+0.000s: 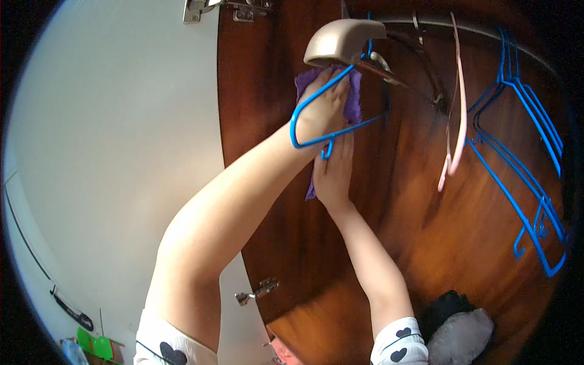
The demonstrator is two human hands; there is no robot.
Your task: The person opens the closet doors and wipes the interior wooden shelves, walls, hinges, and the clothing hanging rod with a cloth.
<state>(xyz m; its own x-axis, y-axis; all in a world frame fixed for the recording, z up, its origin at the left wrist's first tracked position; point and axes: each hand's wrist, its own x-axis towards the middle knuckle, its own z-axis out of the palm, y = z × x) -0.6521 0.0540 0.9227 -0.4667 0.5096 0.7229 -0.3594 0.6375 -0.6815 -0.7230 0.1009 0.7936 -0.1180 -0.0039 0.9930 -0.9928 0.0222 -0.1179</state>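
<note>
My left hand (321, 107) presses a purple cloth (353, 102) against the dark brown wooden side panel (269, 214) of a wardrobe. Just below it, my right hand (336, 171) lies flat, fingers pointing up, over the lower part of the same cloth, whose corner shows at its left. A blue clothes hanger (295, 130) hangs in front of my left hand and wrist, its small hook close to my right fingers. Above the hands juts a champagne-coloured rounded cover (340, 43) at the end of the hanging rail. Most of the cloth is hidden under my hands.
Several blue hangers (513, 191) and a pink hanger (461, 105) hang from the curved rail (461, 26) at right. A white door (114, 137) stands at left on metal hinges (258, 292). A grey-white bundle (463, 337) and a black item (447, 308) lie at lower right.
</note>
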